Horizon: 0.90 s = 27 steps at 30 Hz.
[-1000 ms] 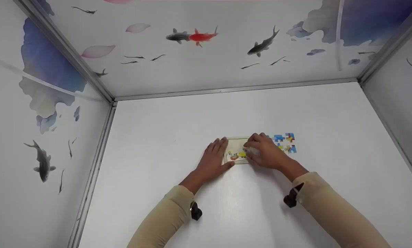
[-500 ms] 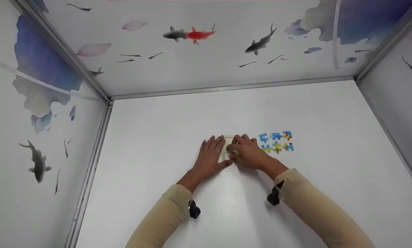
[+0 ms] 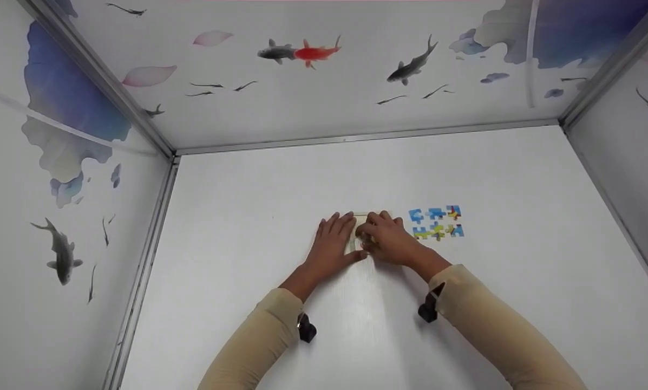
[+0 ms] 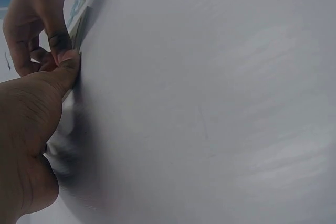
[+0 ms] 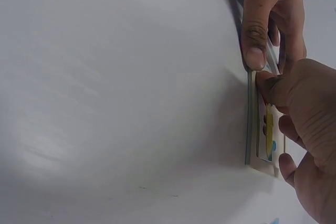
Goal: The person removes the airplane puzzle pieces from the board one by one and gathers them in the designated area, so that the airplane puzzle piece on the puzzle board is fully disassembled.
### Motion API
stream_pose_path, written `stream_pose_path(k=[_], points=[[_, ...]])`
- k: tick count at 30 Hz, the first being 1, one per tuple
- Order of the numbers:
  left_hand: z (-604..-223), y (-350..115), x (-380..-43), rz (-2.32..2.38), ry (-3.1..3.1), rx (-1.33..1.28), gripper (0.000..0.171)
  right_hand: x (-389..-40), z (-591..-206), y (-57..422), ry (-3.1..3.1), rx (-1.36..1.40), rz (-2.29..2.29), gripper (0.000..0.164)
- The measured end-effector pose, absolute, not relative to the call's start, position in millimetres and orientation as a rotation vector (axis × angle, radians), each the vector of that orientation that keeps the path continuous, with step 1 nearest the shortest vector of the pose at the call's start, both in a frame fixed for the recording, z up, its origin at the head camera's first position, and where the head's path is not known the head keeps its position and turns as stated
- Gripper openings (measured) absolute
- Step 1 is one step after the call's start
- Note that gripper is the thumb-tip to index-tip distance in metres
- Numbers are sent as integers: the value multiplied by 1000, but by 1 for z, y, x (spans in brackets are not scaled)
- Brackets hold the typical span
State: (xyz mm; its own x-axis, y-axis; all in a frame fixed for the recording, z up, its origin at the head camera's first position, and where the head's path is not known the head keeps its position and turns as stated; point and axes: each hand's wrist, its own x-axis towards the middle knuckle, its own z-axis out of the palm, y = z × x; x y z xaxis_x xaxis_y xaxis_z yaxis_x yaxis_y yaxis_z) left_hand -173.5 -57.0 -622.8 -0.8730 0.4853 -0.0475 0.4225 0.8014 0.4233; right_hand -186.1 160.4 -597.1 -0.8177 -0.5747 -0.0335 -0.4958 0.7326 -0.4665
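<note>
My left hand [image 3: 332, 244] lies along the left edge of a shallow, pale puzzle tray [image 3: 362, 214], fingers extended and thumb at the near corner. Curled over the tray, my right hand [image 3: 391, 242] has its thumb and fingertips together at the lower left, on a puzzle piece mostly hidden by the fingers. In the right wrist view, a yellow part of the puzzle [image 5: 269, 132] shows inside the tray, beneath that hand. Both thumbs meet near the tray's corner in the left wrist view. Loose jigsaw pieces [image 3: 436, 213] with blue, yellow and red print lie in two rows to the right.
The white tabletop [image 3: 280, 189] surrounds the tray. White panels with painted fish stand at the left, back [image 3: 302, 114] and right, joined by grey metal strips. A black wrist camera [image 3: 427, 307] hangs under each sleeve.
My right hand has moved left across the tray to its lower left, uncovering the loose pieces, and has stayed there over the last half second. The left hand has held its place.
</note>
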Motion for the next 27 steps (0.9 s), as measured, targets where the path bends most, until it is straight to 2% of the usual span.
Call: stream_pose_path(k=[16, 27], points=[[-627, -56, -177, 663, 2777, 655, 96, -184, -597, 158, 2792, -890, -656, 22], [-628, -57, -175, 695, 2785, 685, 95, -184, -598, 159, 2781, -929, -704, 28]])
